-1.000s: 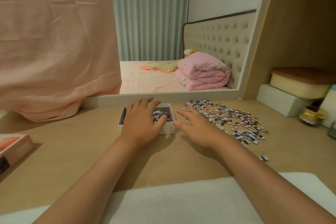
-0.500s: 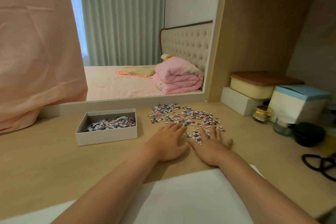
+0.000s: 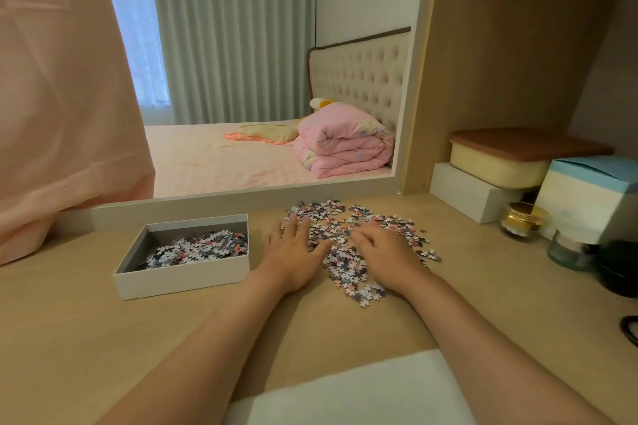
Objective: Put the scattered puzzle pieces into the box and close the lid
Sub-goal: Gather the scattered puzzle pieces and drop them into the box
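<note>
An open white box [image 3: 183, 278] sits on the desk at the left, with puzzle pieces [image 3: 202, 247] heaped in its far half. To its right a loose pile of puzzle pieces [image 3: 348, 272] spreads over the desk. My left hand [image 3: 293, 254] lies on the pile's left edge, fingers straight and spread on the pieces. My right hand [image 3: 386, 252] rests on the middle of the pile with its fingers bent down into the pieces. The two hands flank a ridge of pieces between them. The lid is out of view.
A mirror frame [image 3: 241, 198] runs along the desk's back edge. At the right stand a white block [image 3: 466, 197], a cream container [image 3: 497, 166], a blue-topped carton [image 3: 587, 197], a gold jar [image 3: 523, 222] and a glass jar [image 3: 569, 250]. White cloth [image 3: 345, 397] lies at the front edge.
My left hand left the box and both hands moved right onto the loose pile. They slid further into it, and the right fingers went from flat to bent. The view shifted right.
</note>
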The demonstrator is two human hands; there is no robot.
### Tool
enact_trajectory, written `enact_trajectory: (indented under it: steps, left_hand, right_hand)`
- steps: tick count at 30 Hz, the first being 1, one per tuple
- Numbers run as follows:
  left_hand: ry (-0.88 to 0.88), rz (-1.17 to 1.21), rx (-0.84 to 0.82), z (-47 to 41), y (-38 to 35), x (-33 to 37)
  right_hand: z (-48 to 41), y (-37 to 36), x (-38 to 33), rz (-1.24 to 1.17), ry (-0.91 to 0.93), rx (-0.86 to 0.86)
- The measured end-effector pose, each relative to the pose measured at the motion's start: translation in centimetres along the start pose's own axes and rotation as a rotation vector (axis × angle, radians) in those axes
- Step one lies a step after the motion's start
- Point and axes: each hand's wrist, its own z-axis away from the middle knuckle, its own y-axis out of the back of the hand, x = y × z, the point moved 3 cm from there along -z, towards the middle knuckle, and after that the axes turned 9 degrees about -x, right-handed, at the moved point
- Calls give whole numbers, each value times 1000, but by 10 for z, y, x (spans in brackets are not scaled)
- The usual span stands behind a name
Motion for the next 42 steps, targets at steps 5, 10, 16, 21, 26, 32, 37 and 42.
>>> enact_trajectory:
  steps: [5, 10, 16, 21, 26, 32, 37, 42]
  left_hand:
    - [-87, -59, -53, -15, -5, 11]
    - [-312, 33, -13, -19, -4, 20]
    - [-386, 122, 190, -9, 5, 20]
    - [-310, -22, -22, -8, -4, 18]
    - [-407, 77, 18, 0, 2, 22]
    - [-375, 148, 66, 13, 10, 16]
    - [-285, -74, -264, 33, -3, 24]
    - [-312, -49, -253, 58, 0, 18]
  right_hand:
    - [-10, 17, 43, 291, -298, -114]
    - [-17, 2, 25, 144, -84, -134]
    - [-13, 1, 6, -161, 23, 14]
    - [-11, 4, 9, -11, 32, -8]
    - [-9, -8, 10, -13, 26, -229]
    - [-2, -4, 4, -327, 59, -140]
    - [14, -3, 2, 161, -25, -256]
    - [22, -22, -16, 182, 31, -377]
